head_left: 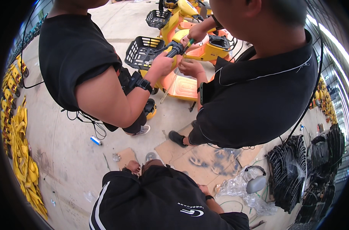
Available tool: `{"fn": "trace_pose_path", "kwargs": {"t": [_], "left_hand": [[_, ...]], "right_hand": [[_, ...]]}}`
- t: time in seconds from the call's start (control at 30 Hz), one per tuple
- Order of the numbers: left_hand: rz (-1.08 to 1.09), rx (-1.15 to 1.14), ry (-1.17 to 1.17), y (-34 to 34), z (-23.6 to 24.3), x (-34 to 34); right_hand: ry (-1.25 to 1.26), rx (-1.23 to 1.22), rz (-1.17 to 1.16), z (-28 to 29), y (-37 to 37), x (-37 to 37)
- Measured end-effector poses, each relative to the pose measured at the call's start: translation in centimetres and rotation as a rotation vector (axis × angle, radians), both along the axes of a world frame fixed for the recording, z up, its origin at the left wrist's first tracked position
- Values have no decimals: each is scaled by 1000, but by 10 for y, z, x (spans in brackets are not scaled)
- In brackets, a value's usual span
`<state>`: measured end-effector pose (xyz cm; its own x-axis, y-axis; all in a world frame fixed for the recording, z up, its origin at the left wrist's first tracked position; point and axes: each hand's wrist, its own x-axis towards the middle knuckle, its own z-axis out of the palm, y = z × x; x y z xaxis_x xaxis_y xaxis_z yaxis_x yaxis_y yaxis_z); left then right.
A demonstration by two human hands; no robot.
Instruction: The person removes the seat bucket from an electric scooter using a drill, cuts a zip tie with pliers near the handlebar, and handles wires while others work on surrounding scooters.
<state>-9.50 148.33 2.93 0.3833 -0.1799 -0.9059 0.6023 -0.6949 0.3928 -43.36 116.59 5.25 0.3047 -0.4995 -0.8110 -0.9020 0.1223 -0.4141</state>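
While two co-workers grip the handlebar [175,49] of a yellow scooter [205,50] ahead, the left hand [133,166] and right hand [203,190] rest against the black jacket [159,199], just above spray-marked cardboard [174,151] on the floor, and their grip cannot be told.

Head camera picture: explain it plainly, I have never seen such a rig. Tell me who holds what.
No machine here: a wide camera on a person's head looks down, bending straight edges. The wearer's own hands do not show. A co-worker in a black T-shirt has one hand on the black handlebar grip of a yellow and orange scooter. A co-worker in a black polo shirt puts both hands beside it. A third person in a black jacket crouches below. Flattened brown cardboard lies on the grey concrete floor.
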Motion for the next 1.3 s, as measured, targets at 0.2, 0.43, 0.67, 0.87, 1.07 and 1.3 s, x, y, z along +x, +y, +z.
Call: {"fn": "trace_pose_path", "kwargs": {"t": [0.2, 0.43, 0.67, 0.87, 1.07, 1.3], "left_hand": [[-45, -9, -32, 0, 5, 0], [-24, -29, -5, 3, 2, -1], [-14, -31, -68, 5, -7, 0], [4, -54, -52, 6, -8, 2], [-44, -55, -77, 10, -8, 3], [-32, -66, -84, 9, -10, 5]], "right_hand": [[5, -49, -35, 9, 6, 5], [13, -44, -22, 10, 7, 3], [105, -35, 16, 26, 8, 16], [91, 5, 149, -3, 1, 1], [92, -62, 34, 28, 6, 20], [45, -67, 142, -5, 1, 5]]}}
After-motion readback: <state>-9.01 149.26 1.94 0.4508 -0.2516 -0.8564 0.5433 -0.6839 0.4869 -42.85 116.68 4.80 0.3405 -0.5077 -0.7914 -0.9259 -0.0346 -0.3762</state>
